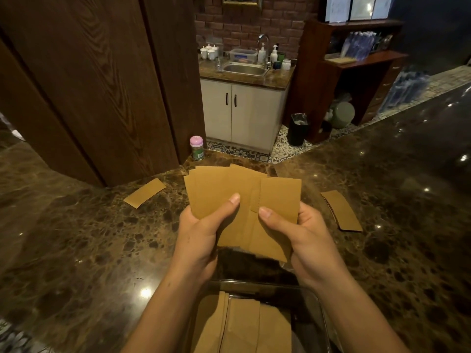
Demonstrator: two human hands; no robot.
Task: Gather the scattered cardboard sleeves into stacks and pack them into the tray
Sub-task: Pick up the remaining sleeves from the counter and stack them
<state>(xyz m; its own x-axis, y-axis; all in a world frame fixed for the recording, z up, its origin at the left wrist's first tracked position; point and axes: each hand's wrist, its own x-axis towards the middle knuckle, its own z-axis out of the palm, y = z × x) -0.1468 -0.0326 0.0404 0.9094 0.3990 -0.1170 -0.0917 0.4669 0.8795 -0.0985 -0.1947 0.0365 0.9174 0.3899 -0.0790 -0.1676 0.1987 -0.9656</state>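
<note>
From the head camera, both hands are raised above a dark marble counter, sharing a fanned bunch of cardboard sleeves. The left hand grips the left side of the bunch, thumb pressed across the front and fingers curled behind. The right hand grips the right side the same way, its thumb lying on the front sleeve. The bunch is uneven, with several sleeve tops spread apart at the far edge and the bottom corner hanging down between the wrists. Directly below the forearms, at the near edge of the counter, sits a clear tray that already holds sleeves laid flat side by side. One single sleeve lies flat on the counter to the left of the hands, well apart from them. A small stack of sleeves lies on the counter to the right. A small jar with a pink lid stands at the far edge of the counter. Beyond it are a white cabinet with a sink and a black bin on the tiled floor.
</note>
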